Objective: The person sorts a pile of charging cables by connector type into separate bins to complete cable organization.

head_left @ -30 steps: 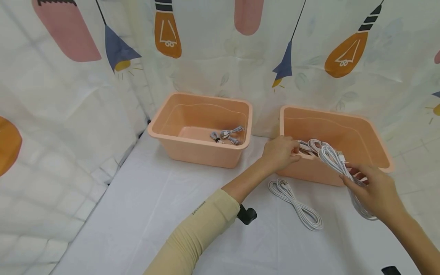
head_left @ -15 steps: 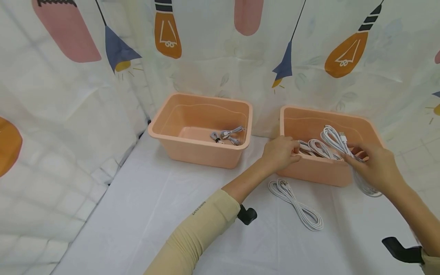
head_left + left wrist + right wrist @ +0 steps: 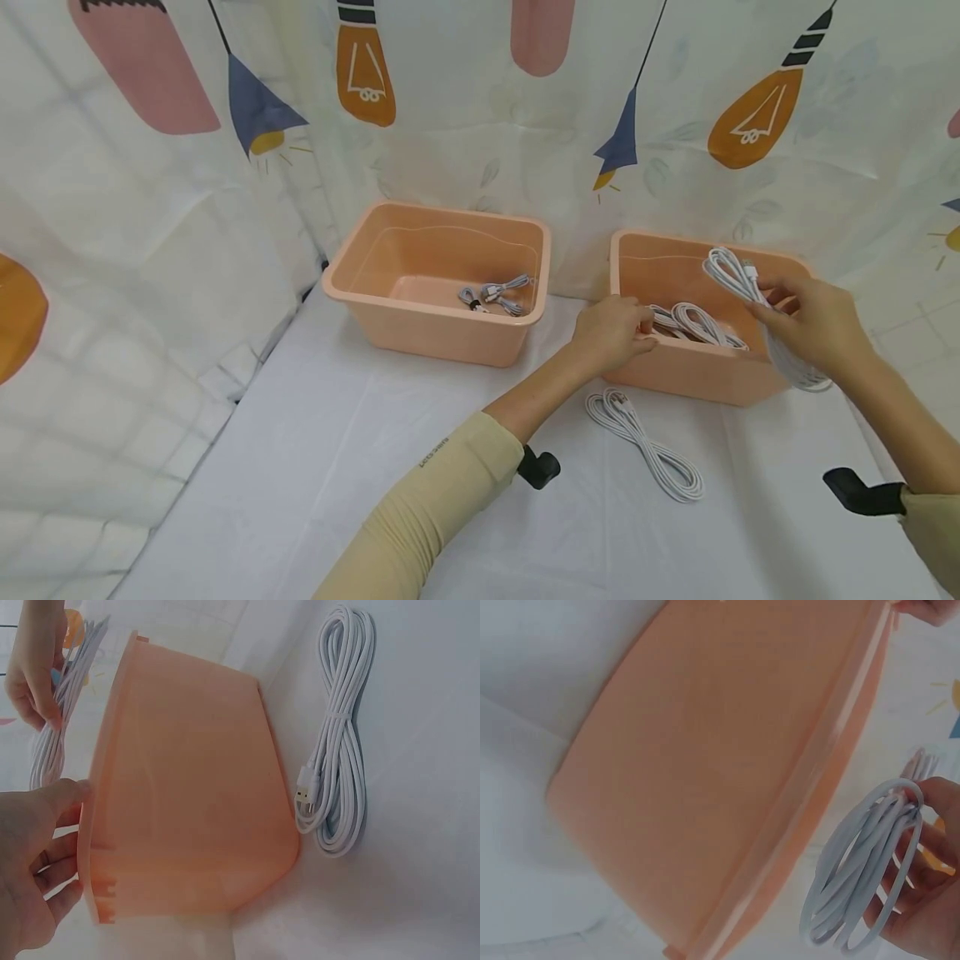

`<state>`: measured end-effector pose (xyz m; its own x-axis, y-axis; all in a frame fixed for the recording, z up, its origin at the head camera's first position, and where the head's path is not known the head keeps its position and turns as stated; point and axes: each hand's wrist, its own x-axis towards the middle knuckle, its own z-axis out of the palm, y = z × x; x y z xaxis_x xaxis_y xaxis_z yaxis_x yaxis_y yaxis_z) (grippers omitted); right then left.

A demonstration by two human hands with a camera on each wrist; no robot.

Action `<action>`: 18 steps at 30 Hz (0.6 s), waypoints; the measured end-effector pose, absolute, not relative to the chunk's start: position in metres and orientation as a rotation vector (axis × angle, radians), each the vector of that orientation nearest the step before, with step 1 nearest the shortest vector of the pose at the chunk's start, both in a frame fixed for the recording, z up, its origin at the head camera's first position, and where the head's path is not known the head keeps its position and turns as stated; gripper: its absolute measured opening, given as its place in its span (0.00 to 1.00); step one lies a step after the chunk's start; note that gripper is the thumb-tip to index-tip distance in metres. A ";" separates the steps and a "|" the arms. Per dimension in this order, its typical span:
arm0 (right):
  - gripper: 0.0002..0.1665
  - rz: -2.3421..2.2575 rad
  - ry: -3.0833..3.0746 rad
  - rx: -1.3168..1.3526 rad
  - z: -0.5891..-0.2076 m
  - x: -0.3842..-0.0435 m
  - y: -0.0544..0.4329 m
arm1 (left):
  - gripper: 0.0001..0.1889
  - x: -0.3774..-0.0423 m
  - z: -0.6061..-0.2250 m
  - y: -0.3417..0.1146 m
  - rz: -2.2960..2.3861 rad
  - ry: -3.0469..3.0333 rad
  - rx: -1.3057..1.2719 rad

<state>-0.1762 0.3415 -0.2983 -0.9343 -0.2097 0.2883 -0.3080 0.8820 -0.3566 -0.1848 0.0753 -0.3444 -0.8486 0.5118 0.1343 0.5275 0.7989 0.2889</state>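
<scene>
My right hand [image 3: 817, 323] pinches a coiled white USB cable [image 3: 729, 273] at its bound middle, over the right side of a peach plastic bin [image 3: 693, 367]. One loop of that coil hangs below the hand, large in the right wrist view. My left hand [image 3: 609, 335] grips the same bin's rim at its near left corner, thumb and fingertips on the edge in the left wrist view. Inside the bin lie more coiled white cables [image 3: 705, 323]. Another white USB cable [image 3: 341, 735], coiled and tied, rests on the table in front of the bin.
To the left stands a second peach bin [image 3: 431, 333] with several small grey cable bundles [image 3: 504, 292] in its right end. A white cloth covers the table [image 3: 450, 517]. A curtain with printed lamps [image 3: 480, 150] hangs close behind both bins.
My right hand has lifted the coiled cable up and away from me, from the bin's front edge to above its right side. My left hand has stayed on the rim.
</scene>
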 end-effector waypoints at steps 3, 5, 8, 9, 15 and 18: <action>0.18 0.585 -2.823 0.375 -0.295 -0.182 0.343 | 0.11 -0.185 -0.344 0.076 -0.488 -2.935 -0.847; 0.17 0.581 -2.837 0.363 -0.294 -0.186 0.343 | 0.11 -0.185 -0.344 0.076 -0.487 -2.936 -0.847; 0.18 0.587 -2.859 0.345 -0.292 -0.191 0.344 | 0.11 -0.185 -0.345 0.076 -0.488 -2.939 -0.845; 0.18 0.589 -2.865 0.338 -0.291 -0.193 0.344 | 0.10 -0.185 -0.345 0.076 -0.490 -2.939 -0.844; 0.23 0.579 -2.897 0.308 -0.288 -0.202 0.346 | 0.11 -0.185 -0.344 0.075 -0.498 -2.936 -0.843; 0.24 0.568 -2.907 0.301 -0.286 -0.207 0.347 | 0.11 -0.185 -0.345 0.075 -0.501 -2.935 -0.846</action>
<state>-0.2074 0.3472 -0.2864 -0.9663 -0.1647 0.1978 -0.2270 0.9075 -0.3535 -0.1855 0.0750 -0.3449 -0.8497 0.5103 0.1324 0.5253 0.7985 0.2940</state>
